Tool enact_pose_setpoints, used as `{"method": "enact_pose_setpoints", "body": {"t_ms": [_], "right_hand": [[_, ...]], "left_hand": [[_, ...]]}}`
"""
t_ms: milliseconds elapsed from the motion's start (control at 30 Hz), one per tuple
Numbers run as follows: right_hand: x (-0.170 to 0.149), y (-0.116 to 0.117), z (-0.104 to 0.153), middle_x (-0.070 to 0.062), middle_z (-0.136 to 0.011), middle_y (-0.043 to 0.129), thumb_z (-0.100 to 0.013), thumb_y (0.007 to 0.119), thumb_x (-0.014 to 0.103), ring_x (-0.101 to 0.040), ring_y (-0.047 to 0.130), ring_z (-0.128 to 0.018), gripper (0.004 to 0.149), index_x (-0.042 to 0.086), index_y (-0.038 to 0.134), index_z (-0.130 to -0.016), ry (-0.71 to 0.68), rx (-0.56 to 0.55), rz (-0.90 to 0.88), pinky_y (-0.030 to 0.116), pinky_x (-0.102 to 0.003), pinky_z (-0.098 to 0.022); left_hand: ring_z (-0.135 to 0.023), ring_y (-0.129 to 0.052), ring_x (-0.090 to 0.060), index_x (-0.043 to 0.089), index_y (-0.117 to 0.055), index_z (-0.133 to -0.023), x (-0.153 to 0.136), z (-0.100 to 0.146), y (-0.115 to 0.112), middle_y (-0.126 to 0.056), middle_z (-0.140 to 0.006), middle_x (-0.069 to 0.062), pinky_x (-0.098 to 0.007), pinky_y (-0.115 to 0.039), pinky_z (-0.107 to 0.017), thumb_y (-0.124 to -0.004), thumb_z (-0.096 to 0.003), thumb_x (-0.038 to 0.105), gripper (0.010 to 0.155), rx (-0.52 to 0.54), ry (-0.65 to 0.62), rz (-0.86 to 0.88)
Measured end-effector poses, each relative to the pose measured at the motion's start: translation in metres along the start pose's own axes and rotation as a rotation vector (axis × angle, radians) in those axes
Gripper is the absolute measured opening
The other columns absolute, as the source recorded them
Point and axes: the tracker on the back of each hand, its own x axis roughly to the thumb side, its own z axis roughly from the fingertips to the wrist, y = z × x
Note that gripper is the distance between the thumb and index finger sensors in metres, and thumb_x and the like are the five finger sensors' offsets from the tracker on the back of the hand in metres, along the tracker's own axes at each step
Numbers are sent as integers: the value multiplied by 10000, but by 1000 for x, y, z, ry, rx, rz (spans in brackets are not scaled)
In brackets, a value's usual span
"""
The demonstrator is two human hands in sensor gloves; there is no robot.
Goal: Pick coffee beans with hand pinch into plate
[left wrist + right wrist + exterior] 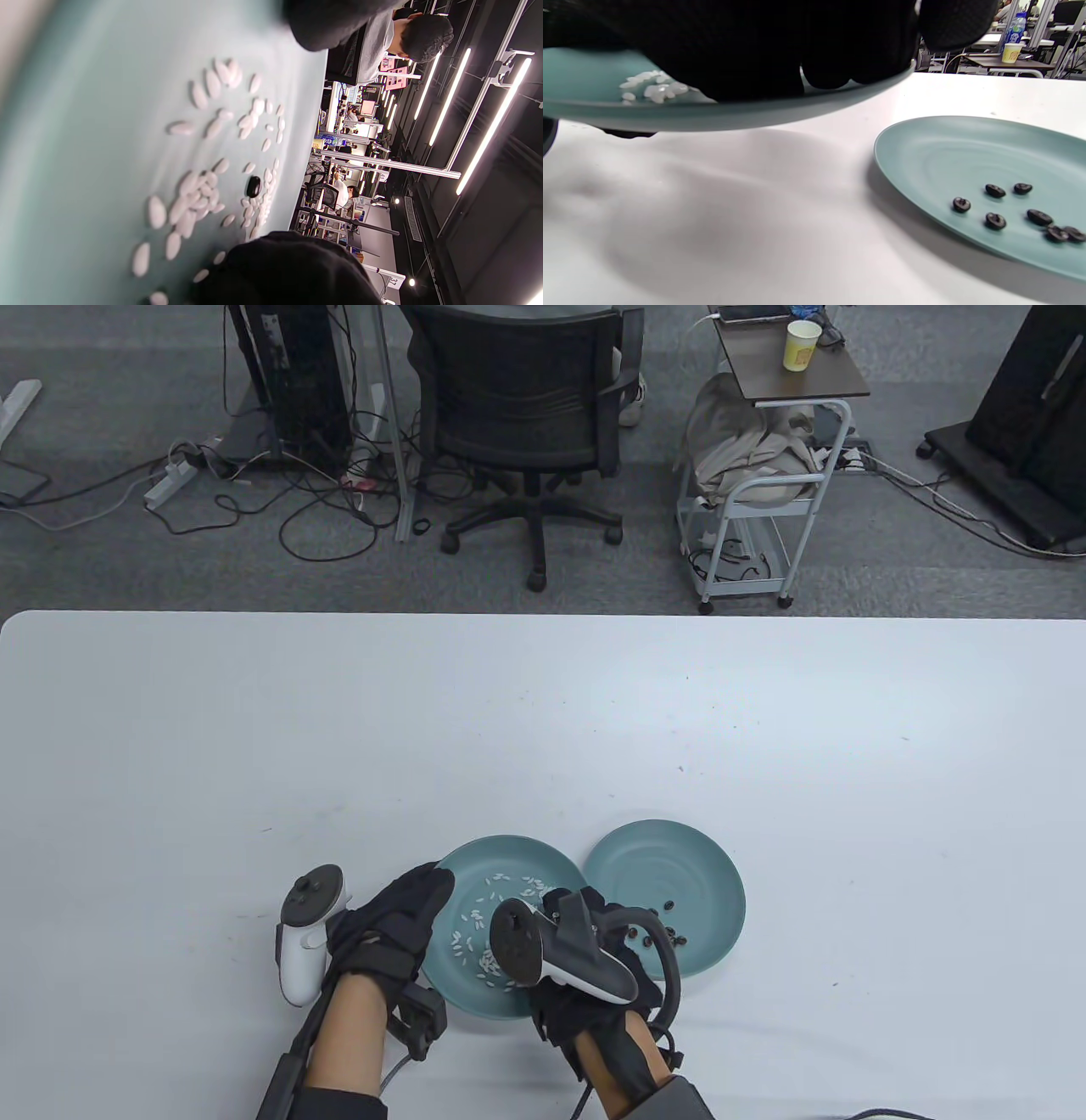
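Black-gloved right hand, grip unclear, hovers over the teal round plate of white grains; left hand flat on its rim, dark coffee beans beside.

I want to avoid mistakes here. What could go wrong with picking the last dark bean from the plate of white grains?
1. The coffee bean lies among white grains; a pinch may take grains too.
2. The left plate looks raised at the right hand; tilting may spill grains.
3. The right plate sits close; carrying across may scatter its beans.
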Motion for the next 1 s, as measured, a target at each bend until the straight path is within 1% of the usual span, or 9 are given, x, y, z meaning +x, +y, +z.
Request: {"method": "enact_pose_setpoints", "body": {"t_ms": [100,233,400,433,467,633,733,933,1000], "right_hand": [[2,3,0,-135,-992,683,-517,818,379,-417,734,-819,380,158,823,-827,-4,-1,8,625,-617,-659],[4,6,-1,-137,-987,686,-516,812,357,-417,736,-815,380,148,819,-833,-5,-36,40,626,-617,-657],[4,6,-4,-136,-972,698,-504,814,342,-412,747,-801,383,134,822,-825,-21,-146,45,627,-619,-656],[3,7,-4,-136,-966,706,-502,810,340,-411,752,-796,381,132,823,-822,-22,-145,47,632,-619,-653],[3,7,-4,-136,-970,699,-506,801,334,-411,749,-800,380,130,818,-826,-20,-114,44,628,-622,-656],[4,9,-4,-136,-977,690,-510,793,327,-413,743,-808,383,128,807,-837,-24,-89,54,622,-625,-660],[6,12,-5,-131,-978,689,-504,810,347,-406,746,-809,396,136,803,-839,-31,-94,74,624,-624,-660],[4,11,-8,-124,-940,726,-480,824,367,-406,763,-782,385,132,825,-785,-59,-136,51,621,-633,-659],[3,10,-8,-119,-935,734,-478,825,372,-402,773,-776,382,135,830,-778,-62,-129,71,622,-637,-660]], "left_hand": [[-609,-1039,-340,112,-611,-1139,-1,0,0,-942,-847,-200,-469,-921,-421,-653,-690,336,504,-15,4,10],[-611,-1037,-344,111,-609,-1139,-2,0,0,-938,-848,-207,-472,-920,-422,-649,-688,342,508,-16,8,14],[-606,-1039,-342,108,-610,-1139,-1,1,-1,-941,-844,-207,-470,-923,-418,-648,-689,341,508,-31,5,25],[-605,-1040,-344,106,-611,-1138,-1,1,-1,-943,-842,-208,-471,-922,-417,-649,-688,340,508,-32,4,24],[-604,-1040,-346,106,-613,-1138,-1,1,-1,-942,-842,-209,-473,-923,-415,-654,-688,331,505,-35,6,18],[-607,-1038,-345,106,-610,-1139,-2,1,-1,-941,-844,-210,-473,-921,-418,-652,-689,332,506,-36,10,-1],[-605,-1037,-348,106,-611,-1139,-2,2,0,-941,-842,-213,-476,-919,-417,-653,-688,329,505,-25,13,-16],[-609,-1038,-339,110,-604,-1142,-2,2,0,-940,-845,-205,-469,-922,-418,-647,-690,331,505,-25,7,-15],[-605,-1041,-337,109,-606,-1140,0,2,-1,-943,-843,-201,-467,-924,-416,-646,-689,334,506,-20,3,-29]]}}
